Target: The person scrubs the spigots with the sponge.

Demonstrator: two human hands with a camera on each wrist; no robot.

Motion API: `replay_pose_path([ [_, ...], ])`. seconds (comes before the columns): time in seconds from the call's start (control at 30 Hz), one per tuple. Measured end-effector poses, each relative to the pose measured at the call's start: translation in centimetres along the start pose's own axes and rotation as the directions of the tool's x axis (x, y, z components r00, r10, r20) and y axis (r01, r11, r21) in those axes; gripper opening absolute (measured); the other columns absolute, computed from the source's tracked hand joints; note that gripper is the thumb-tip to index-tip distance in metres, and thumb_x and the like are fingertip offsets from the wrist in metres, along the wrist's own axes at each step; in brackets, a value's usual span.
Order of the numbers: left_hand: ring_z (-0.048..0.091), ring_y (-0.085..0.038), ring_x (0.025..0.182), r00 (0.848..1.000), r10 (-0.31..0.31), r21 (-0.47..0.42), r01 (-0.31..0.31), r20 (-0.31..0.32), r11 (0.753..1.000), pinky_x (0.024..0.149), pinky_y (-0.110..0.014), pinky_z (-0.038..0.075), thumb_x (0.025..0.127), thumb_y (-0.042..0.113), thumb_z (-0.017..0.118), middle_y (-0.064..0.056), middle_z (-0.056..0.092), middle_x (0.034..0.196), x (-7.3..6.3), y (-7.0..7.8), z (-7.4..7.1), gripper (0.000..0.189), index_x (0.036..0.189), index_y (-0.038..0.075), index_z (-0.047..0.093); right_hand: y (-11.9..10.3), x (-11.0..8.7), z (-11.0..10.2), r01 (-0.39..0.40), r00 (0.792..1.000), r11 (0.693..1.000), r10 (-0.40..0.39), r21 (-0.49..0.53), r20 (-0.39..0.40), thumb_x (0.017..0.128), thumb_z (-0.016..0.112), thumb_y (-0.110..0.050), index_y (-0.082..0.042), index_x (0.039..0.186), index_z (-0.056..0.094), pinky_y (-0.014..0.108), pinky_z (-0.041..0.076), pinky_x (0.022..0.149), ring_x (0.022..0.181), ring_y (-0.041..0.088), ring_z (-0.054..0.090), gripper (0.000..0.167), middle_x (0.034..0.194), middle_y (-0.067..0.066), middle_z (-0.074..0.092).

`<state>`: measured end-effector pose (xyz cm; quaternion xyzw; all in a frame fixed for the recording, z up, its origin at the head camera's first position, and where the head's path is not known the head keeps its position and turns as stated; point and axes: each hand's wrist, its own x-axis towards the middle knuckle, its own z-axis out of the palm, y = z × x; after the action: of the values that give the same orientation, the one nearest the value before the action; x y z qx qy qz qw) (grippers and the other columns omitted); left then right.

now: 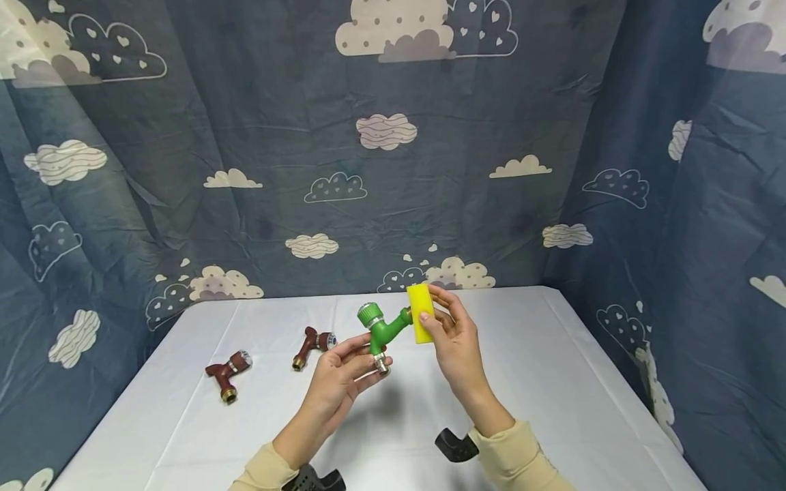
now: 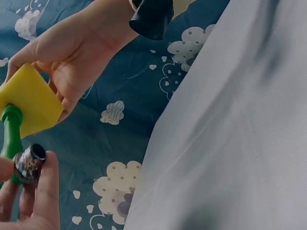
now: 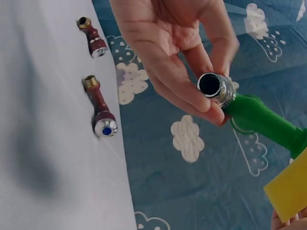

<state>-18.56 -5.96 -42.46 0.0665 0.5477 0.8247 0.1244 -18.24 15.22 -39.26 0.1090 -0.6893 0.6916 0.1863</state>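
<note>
Above the table, my left hand (image 1: 339, 376) pinches the metal spout end of a green tap (image 1: 385, 331) between its fingertips. The tap's ribbed green knob (image 1: 370, 314) points up and to the left. My right hand (image 1: 456, 335) grips a yellow sponge (image 1: 420, 314), thumb on the near face and fingers behind it. The sponge's flat face is against the tap's inlet end, whose tip it hides. In the right wrist view the open mouth of the silver spout (image 3: 216, 89) shows at the left fingertips.
Two dark red taps with brass threaded ends lie on the white table (image 1: 552, 395) to the left, one nearer (image 1: 228, 375) and one farther (image 1: 312, 348). A blue curtain (image 1: 430, 204) with cloud prints hangs behind and along both sides. Black camera mounts sit on both wrists.
</note>
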Motion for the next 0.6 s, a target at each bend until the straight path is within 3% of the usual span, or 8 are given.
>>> replay_pose_path([
  [0.17, 0.080, -0.019, 0.095, 0.997, 0.018, 0.074, -0.013, -0.074, 0.997, 0.092, -0.035, 0.068, 0.099, -0.004, 0.068, -0.013, 0.069, 0.118, 0.1, 0.3, 0.8, 0.044, 0.142, -0.010, 0.060, -0.4, -0.1, 0.8, 0.094, 0.996, 0.994, -0.093, -0.056, 0.017, 0.105, 0.065, -0.005, -0.015, 0.152, 0.055, 0.021, 0.062, 0.092, 0.124, 0.023, 0.068, 0.049, 0.145, 0.013, 0.055],
  [0.27, 0.080, -0.015, 0.091, 0.997, 0.019, 0.124, -0.010, -0.076, 0.992, 0.089, -0.031, 0.068, 0.099, 0.000, 0.073, -0.011, 0.069, 0.113, 0.1, 0.3, 1.2, 0.043, 0.139, -0.011, 0.063, -0.7, -0.3, 1.4, 0.163, 0.987, 0.982, -0.160, -0.101, 0.033, 0.103, 0.069, -0.006, -0.016, 0.150, 0.058, 0.024, 0.061, 0.095, 0.125, 0.030, 0.065, 0.049, 0.143, 0.012, 0.055],
  [0.43, 0.081, -0.016, 0.089, 0.998, 0.026, 0.176, -0.014, -0.065, 0.984, 0.086, -0.030, 0.068, 0.098, 0.001, 0.075, -0.009, 0.074, 0.106, 0.0, 0.1, 1.2, 0.042, 0.138, -0.011, 0.064, -0.7, -0.5, 2.3, 0.255, 0.967, 0.946, -0.248, -0.201, 0.062, 0.100, 0.073, -0.009, -0.019, 0.146, 0.063, 0.042, 0.056, 0.109, 0.134, 0.030, 0.058, 0.048, 0.150, 0.011, 0.054],
  [0.6, 0.080, -0.015, 0.086, 0.997, 0.030, 0.224, -0.013, -0.075, 0.974, 0.079, -0.029, 0.068, 0.094, 0.002, 0.081, -0.009, 0.082, 0.098, 0.1, 0.0, 1.0, 0.039, 0.130, -0.005, 0.067, -0.5, -0.6, 2.8, 0.323, 0.946, 0.903, -0.308, -0.284, 0.097, 0.098, 0.074, -0.012, -0.021, 0.143, 0.066, 0.055, 0.055, 0.108, 0.138, 0.032, 0.057, 0.047, 0.153, 0.013, 0.052],
])
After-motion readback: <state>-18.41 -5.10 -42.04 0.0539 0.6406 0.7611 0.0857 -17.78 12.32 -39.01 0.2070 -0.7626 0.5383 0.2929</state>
